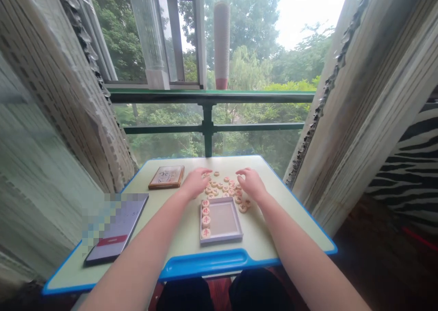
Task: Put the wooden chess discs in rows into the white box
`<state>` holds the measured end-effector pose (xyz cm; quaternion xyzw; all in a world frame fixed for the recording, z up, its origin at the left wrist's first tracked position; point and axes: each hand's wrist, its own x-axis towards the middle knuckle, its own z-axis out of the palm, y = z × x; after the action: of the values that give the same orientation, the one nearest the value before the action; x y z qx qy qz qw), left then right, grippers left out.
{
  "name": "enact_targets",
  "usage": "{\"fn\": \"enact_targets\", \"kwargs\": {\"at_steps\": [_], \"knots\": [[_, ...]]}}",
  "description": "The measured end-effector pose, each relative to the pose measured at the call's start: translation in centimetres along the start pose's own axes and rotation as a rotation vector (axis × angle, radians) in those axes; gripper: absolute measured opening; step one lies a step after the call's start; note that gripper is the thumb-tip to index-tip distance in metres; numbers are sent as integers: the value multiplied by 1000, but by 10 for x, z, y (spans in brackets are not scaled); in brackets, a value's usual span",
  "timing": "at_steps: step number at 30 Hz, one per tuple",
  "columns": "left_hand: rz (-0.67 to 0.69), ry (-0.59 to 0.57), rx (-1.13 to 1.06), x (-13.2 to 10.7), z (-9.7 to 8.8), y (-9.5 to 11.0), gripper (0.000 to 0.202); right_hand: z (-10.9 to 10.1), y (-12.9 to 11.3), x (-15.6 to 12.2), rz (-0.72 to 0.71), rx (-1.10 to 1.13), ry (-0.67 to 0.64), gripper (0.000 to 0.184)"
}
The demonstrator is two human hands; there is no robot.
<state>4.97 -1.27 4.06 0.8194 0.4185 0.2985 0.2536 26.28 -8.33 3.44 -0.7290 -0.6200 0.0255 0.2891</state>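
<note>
Several round wooden xiangqi pieces (222, 188) with red characters lie in a loose cluster on the pale green desk (273, 224). My left hand (196, 182) rests palm down at the cluster's left edge, its fingertips on or beside the pieces. My right hand (251, 184) is palm down at the right edge, fingers curved over nearby pieces. Neither hand visibly holds anything, though the palms hide what lies beneath. Below the cluster is a shallow white tray (221, 245). A column of pieces (205, 217) lines the tray's left side.
A flat wooden box (166, 177) lies at the desk's far left. A tablet (118, 226) with a blurred screen sits near the left edge. The desk has a blue rim and front groove (205, 263). Bamboo blinds flank it, and a dark green railing (207, 96) stands beyond.
</note>
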Motion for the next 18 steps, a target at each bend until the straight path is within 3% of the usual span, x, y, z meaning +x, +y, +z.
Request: {"fn": "enact_targets", "kwargs": {"at_steps": [5,10,18], "knots": [[94,-68,87,2,9,-19,32,7,6,2,14,-3,-100,32],[57,-146,159,-1,7,-31,27,17,4,4,-49,-50,-215,28],[149,-145,233,2,11,-29,27,25,1,6,-60,-87,-191,29]]}}
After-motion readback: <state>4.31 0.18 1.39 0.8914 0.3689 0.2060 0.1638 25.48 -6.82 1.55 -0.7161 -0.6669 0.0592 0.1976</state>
